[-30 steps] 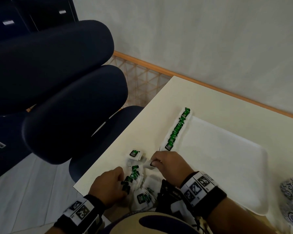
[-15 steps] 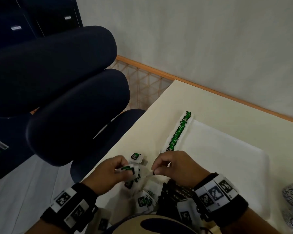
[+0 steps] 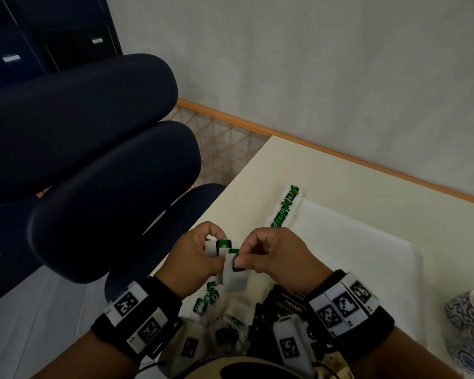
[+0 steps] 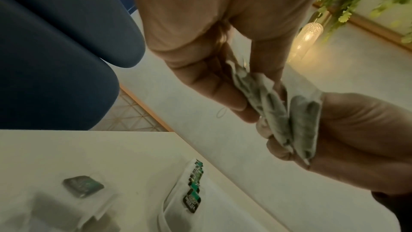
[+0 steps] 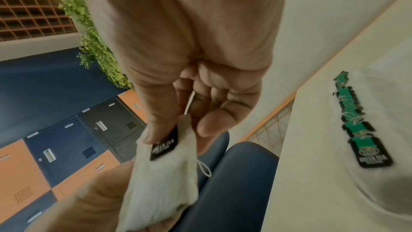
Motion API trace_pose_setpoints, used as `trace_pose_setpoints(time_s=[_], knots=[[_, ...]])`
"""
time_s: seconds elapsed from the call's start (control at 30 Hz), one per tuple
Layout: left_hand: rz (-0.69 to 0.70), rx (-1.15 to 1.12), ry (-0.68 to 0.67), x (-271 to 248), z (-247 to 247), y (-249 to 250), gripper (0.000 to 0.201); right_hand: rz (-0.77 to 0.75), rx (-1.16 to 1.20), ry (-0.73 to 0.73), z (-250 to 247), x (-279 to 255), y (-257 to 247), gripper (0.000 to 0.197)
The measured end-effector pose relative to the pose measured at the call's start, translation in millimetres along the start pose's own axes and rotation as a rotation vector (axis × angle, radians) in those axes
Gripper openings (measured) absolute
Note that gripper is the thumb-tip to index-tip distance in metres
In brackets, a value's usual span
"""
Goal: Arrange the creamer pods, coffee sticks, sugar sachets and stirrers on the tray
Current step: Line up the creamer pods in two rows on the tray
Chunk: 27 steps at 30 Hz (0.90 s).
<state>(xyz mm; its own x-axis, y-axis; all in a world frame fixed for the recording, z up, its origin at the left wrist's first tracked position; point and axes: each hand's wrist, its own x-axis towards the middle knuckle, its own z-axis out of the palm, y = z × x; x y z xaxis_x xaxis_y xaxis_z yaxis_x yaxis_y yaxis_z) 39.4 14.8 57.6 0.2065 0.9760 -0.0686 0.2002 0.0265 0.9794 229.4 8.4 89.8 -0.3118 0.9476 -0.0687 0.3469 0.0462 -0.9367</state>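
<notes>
Both hands have lifted off the counter [image 3: 326, 170] since a second ago, when they were down among the loose sachets at its near left corner; they now meet above that corner. The left hand [image 3: 195, 258] has its grip clenched around a small bunch of white tea bags [image 3: 220, 246] with green and black tags, pinched between thumb and curled fingers. The right hand [image 3: 274, 255] pinches the top of one more white tea bag [image 3: 234, 277], thumb on its black tag, and this bag hangs touching the left hand's bunch. From the left wrist the bunch [image 4: 276, 112] looks like several bags pressed together, though the picture is too soft to count them.

A row of tea bags [image 3: 283, 209] lies along the left edge of the white tray [image 3: 367, 269], overlapping so the green tags form a line running from near to far. More loose bags [image 3: 207, 296] lie on the counter under the wrists, beside a dark packet [image 3: 285, 305] at the near edge. One bag [image 4: 83, 185] lies apart from the row, nearer the left edge of the counter.

A blue-patterned bowl [image 3: 465, 332] stands at the right, just off the tray. Dark blue chairs [image 3: 93, 187] fill the left.
</notes>
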Motion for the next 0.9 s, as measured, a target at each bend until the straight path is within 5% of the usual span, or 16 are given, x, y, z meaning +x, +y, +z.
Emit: trace_pose_setpoints(time_s=[0.63, 0.9], knots=[[0.036, -0.017, -0.122, 11, 11, 5, 0.033, 0.029, -0.043, 0.220, -11, 1, 15, 0.018], [0.089, 0.117, -0.069, 20, 6, -8, 0.038, -0.068, -0.012, 0.050, -20, -4, 6, 0.017]])
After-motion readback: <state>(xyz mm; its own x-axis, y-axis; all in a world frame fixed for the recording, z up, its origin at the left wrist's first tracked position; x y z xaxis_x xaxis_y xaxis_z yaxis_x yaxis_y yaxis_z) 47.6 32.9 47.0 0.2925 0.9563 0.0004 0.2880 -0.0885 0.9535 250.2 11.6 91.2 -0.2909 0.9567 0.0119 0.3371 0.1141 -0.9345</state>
